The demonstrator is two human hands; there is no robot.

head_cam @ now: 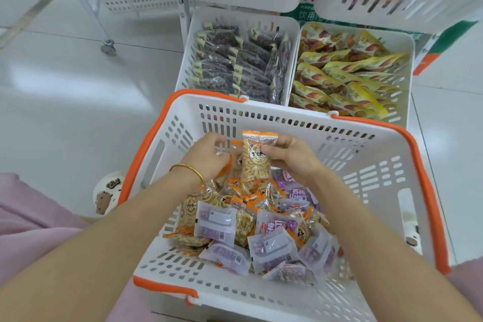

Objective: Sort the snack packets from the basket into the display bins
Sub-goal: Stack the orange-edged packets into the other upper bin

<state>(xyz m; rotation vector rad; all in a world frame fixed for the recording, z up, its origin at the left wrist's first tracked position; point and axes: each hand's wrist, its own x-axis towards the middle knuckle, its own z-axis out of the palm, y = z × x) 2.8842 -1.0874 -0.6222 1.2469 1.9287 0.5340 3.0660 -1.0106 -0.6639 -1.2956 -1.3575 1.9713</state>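
Being pinched by the right hand (290, 158): a snack packet (254, 162) over the basket (287, 114).
Likely light, crinkly, crushable; best held by its sealed top.

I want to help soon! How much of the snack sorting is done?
Barely started, it seems. The right hand pinches one clear orange-topped packet of cracker sticks above the white orange-rimmed basket; the left hand looks curled on another orange-edged packet. A heap of orange and purple packets is left. No such packets show in the white display bins.
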